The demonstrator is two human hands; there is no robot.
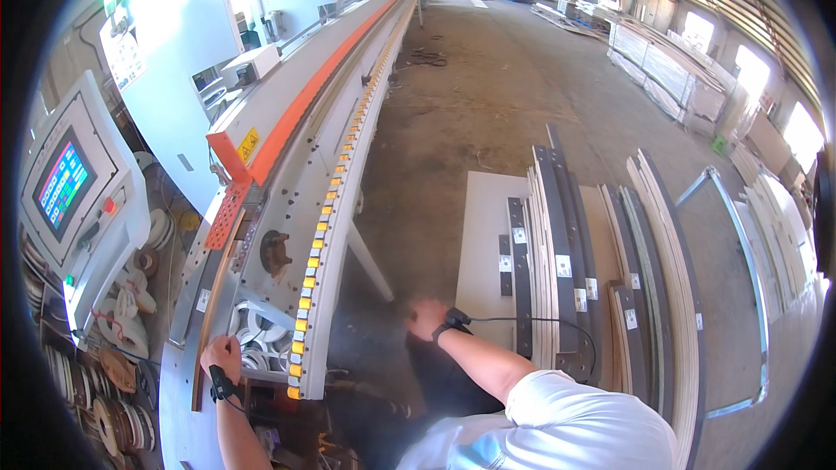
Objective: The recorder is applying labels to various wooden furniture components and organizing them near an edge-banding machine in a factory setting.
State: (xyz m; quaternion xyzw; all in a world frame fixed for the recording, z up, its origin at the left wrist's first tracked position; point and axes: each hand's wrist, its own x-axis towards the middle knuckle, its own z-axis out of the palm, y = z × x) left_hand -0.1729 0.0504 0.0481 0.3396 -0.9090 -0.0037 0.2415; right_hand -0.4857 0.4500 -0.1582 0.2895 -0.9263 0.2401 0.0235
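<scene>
My left hand (pixel 220 355) is closed, fingers curled, at the near end of the long edge-banding machine (pixel 287 139). It lies against the right side of a narrow brown strip (pixel 207 344); what its fingers hold, if anything, is hidden. Just beyond, a dark narrow panel (pixel 203 299) with a white label rests along the machine bed. My right hand (pixel 427 319) hangs in the gap between the machine and the stacked boards, its fingers smeared by motion. Both wrists wear black bands with cables.
Yellow rollers (pixel 305 303) line the machine's right rail. A control panel with a lit screen (pixel 65 184) stands left, above rolls of edge tape (pixel 122 422). Dark-edged board stacks (pixel 544 252) lie to the right, beside a metal frame (pixel 740 226). A slanted leg (pixel 370 263) juts from the machine.
</scene>
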